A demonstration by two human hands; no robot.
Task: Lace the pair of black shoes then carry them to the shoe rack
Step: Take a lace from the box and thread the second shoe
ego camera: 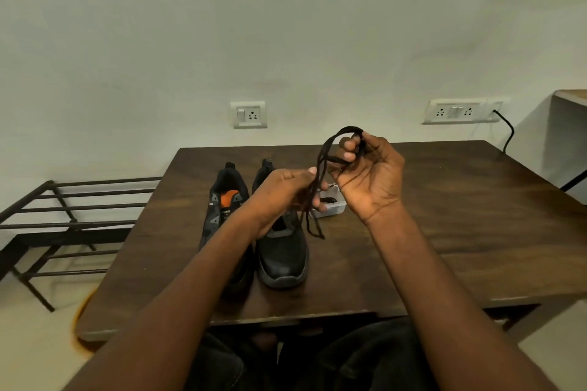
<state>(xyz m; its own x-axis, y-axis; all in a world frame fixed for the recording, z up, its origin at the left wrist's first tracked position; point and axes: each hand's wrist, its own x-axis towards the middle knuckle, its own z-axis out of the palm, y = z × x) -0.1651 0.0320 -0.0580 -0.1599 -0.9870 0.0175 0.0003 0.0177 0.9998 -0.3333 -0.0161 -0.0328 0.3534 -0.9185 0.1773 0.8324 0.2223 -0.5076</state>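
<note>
Dark wooden tabletop (444, 216) set against a pale wall, seen from above by a seated person. Item: pair of black shoes, unlaced, toes pointing toward the viewer, standing side by side on the tabletop; right shoe (282, 257) fully visible at the toe, left shoe (224, 200) with orange insole showing, its front hidden behind a forearm. Black shoelace (320, 168): held in the air directly above the right shoe, looped at the top, loose ends dangling to just above that shoe's tongue. Right hand (370, 174): raised above and beyond the right shoe, fingers (347, 151) curled around the lace's upper loop. Left hand (286, 190): over the right shoe's collar, fingers pinching the lace strands lower down. Small white container (332, 207): just beyond the right shoe, partly hidden by the hands, dark contents unclear. Black metal shoe rack (63, 216): on the floor, well beyond the left shoe. Two wall sockets (250, 114) above the tabletop's far edge.
</note>
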